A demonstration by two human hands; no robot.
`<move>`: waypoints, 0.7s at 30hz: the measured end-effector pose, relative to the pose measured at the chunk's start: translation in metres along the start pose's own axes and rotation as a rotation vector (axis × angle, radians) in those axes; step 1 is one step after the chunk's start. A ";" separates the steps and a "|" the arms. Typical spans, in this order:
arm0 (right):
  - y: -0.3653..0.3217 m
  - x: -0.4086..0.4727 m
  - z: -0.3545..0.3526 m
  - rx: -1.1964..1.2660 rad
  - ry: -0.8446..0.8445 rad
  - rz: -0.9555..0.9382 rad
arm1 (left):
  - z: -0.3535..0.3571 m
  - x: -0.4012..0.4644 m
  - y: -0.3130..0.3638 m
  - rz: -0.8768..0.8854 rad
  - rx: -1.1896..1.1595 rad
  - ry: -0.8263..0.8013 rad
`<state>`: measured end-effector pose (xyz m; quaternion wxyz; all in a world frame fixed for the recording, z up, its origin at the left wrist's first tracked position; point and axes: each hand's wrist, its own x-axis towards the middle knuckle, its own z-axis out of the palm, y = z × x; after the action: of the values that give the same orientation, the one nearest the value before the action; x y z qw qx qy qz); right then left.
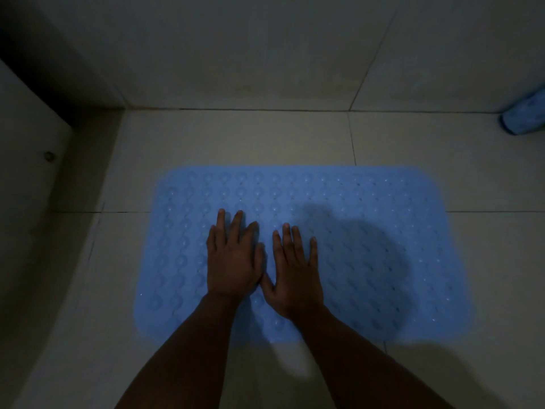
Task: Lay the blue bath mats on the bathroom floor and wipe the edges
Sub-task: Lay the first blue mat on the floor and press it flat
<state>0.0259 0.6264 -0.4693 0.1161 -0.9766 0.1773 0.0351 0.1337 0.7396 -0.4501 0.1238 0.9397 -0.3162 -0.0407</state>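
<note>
A blue bath mat (368, 231) with rows of raised bumps lies flat on the tiled floor, its long side running left to right. My left hand (231, 258) presses flat on the mat left of centre, fingers straight and spread. Beside it my right hand (295, 270) also lies flat on the mat, fingers straight, thumbs nearly touching. A rolled blue object (525, 116), possibly a second mat or a cloth, lies at the far right edge by the wall.
Pale floor tiles (236, 143) surround the mat. A tiled wall (250, 54) rises just behind it. At the left stands a raised ledge or step (38, 178) with a small round fitting (48, 155). The room is dim.
</note>
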 end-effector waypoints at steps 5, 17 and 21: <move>-0.002 0.008 -0.009 0.012 -0.125 0.008 | -0.006 -0.002 -0.003 0.000 -0.009 0.015; 0.072 0.043 -0.097 0.372 -0.135 0.142 | -0.004 -0.021 0.043 0.000 -0.076 0.027; 0.105 0.049 -0.109 0.383 -0.019 0.164 | 0.011 -0.014 0.088 0.130 -0.105 -0.048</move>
<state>0.0377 0.4878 -0.3913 0.2982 -0.9187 0.2583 0.0194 0.0694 0.6777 -0.4377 0.1679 0.9081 -0.3769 -0.0715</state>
